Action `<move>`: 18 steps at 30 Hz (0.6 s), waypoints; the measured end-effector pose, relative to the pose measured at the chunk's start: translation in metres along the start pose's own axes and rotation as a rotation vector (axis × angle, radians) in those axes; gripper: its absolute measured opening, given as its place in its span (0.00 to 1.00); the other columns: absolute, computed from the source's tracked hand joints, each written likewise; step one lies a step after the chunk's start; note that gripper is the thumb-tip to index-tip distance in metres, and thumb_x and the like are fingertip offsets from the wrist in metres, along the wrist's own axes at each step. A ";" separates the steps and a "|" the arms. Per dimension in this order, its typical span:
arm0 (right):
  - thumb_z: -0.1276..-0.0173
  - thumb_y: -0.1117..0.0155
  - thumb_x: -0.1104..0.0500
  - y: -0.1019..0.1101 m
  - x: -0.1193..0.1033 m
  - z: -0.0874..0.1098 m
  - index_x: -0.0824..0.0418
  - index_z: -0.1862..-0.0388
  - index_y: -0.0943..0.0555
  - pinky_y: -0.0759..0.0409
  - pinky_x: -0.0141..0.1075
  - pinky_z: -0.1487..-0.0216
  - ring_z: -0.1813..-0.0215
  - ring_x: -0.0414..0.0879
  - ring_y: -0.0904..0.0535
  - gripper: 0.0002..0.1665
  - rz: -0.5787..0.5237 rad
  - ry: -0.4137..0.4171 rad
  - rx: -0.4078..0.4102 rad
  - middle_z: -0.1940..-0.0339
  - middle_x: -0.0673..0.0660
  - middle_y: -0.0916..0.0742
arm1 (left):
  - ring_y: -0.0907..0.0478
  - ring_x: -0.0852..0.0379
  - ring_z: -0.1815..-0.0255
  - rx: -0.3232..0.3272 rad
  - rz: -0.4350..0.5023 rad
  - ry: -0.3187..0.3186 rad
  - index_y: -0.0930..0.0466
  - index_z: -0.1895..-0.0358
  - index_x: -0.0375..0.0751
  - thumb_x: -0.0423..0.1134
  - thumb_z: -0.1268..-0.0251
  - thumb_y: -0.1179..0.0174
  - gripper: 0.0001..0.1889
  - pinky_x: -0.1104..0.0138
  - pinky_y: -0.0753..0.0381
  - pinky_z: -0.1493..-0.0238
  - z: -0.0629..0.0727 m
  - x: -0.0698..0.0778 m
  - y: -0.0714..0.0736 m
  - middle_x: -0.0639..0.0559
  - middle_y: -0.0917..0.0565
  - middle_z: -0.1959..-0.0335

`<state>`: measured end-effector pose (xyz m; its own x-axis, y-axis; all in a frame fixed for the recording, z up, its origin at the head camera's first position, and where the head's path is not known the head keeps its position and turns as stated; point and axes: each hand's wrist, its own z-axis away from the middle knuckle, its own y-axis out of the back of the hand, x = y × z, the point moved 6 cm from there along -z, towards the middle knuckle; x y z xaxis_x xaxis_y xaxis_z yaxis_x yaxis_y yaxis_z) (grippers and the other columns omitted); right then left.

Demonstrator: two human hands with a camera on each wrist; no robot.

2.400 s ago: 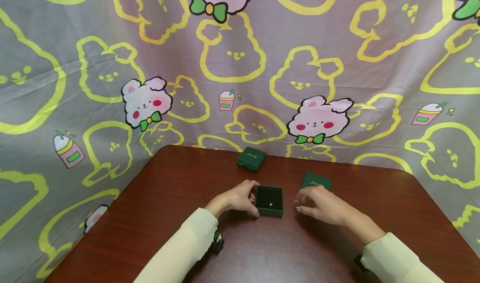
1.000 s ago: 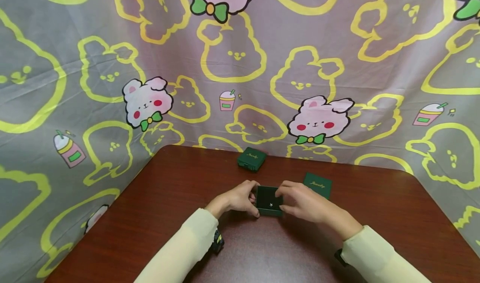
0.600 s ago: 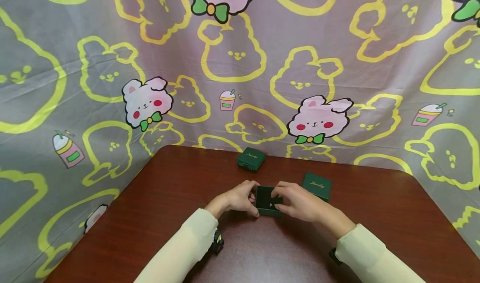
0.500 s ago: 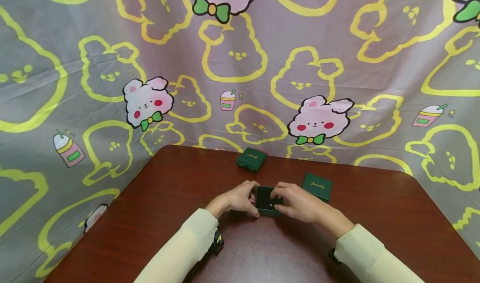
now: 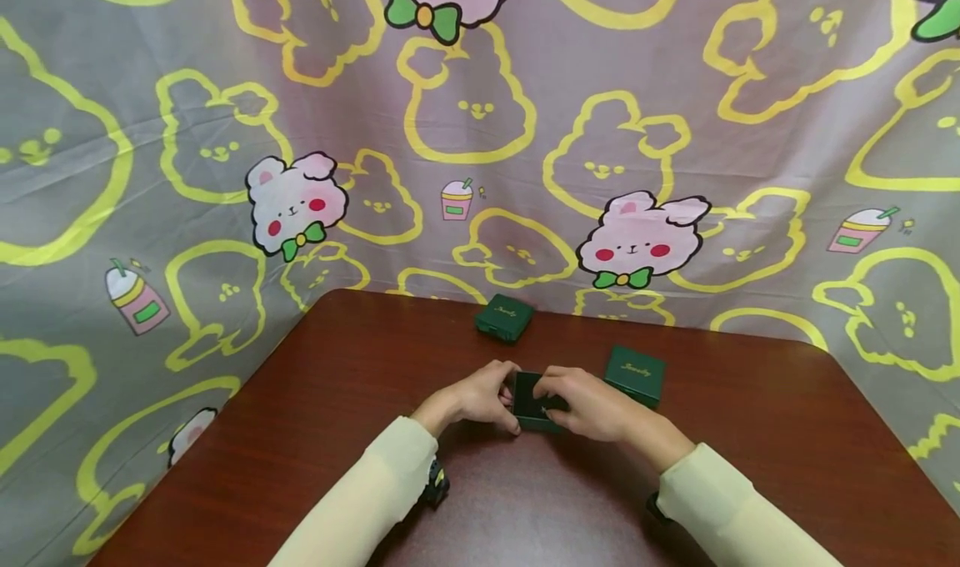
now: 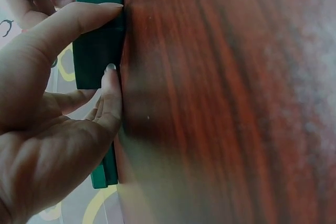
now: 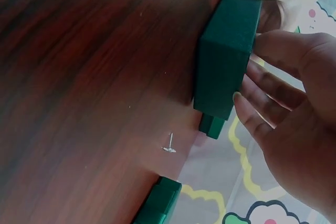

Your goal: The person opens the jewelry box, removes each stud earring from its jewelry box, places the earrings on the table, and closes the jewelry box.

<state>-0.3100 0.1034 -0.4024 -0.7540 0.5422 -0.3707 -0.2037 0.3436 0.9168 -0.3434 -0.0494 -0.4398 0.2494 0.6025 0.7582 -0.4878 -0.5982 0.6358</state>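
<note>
The left hand (image 5: 480, 398) has its grip clamped on the left side of an open green box (image 7: 223, 72) on the desk (image 5: 525, 500), while the right hand (image 5: 596, 404) reaches over the right side, whether pinching anything I cannot tell.

Glossy wood-grain table (image 5: 517, 509), matt box (image 7: 223, 72), metallic stud (image 7: 169, 149)

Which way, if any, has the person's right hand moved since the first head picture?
Yes, leftward: measured against the rear green Jewelry box, the right hand now sits less far right, reaching over the open green box.

Left fingers (image 6: 111, 97) in a wide grip, right fingers (image 7: 253, 118) nearby.
</note>
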 end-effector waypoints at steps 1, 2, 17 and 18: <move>0.34 0.28 0.66 -0.001 0.001 -0.001 0.63 0.49 0.15 0.17 0.39 0.54 0.53 0.46 0.17 0.14 0.005 -0.002 -0.001 0.53 0.54 0.15 | 0.26 0.56 0.54 0.000 -0.001 -0.002 0.29 0.35 0.37 0.31 0.57 0.18 0.41 0.65 0.24 0.52 0.000 0.000 0.000 0.47 0.30 0.47; 0.34 0.28 0.67 -0.002 0.001 -0.001 0.63 0.49 0.15 0.17 0.39 0.54 0.53 0.46 0.17 0.14 0.007 -0.003 -0.001 0.54 0.54 0.15 | 0.26 0.56 0.54 0.000 0.001 -0.003 0.29 0.36 0.37 0.31 0.57 0.18 0.41 0.65 0.24 0.52 -0.001 0.000 -0.001 0.47 0.30 0.47; 0.36 0.31 0.72 -0.004 0.001 -0.005 0.63 0.55 0.13 0.16 0.39 0.55 0.55 0.47 0.16 0.12 0.000 0.016 -0.018 0.57 0.55 0.14 | 0.26 0.57 0.54 0.012 -0.007 -0.010 0.29 0.37 0.39 0.31 0.58 0.18 0.41 0.66 0.25 0.52 -0.002 -0.002 -0.001 0.48 0.30 0.47; 0.36 0.31 0.73 -0.004 0.000 -0.006 0.63 0.55 0.13 0.16 0.39 0.55 0.55 0.46 0.16 0.12 0.000 0.017 -0.021 0.57 0.55 0.14 | 0.26 0.57 0.54 0.011 -0.006 -0.008 0.29 0.36 0.39 0.31 0.58 0.18 0.41 0.66 0.25 0.52 -0.002 -0.002 -0.001 0.48 0.30 0.47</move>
<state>-0.3131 0.0980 -0.4053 -0.7643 0.5291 -0.3687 -0.2171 0.3273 0.9196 -0.3456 -0.0490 -0.4425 0.2585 0.6019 0.7556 -0.4771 -0.6005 0.6416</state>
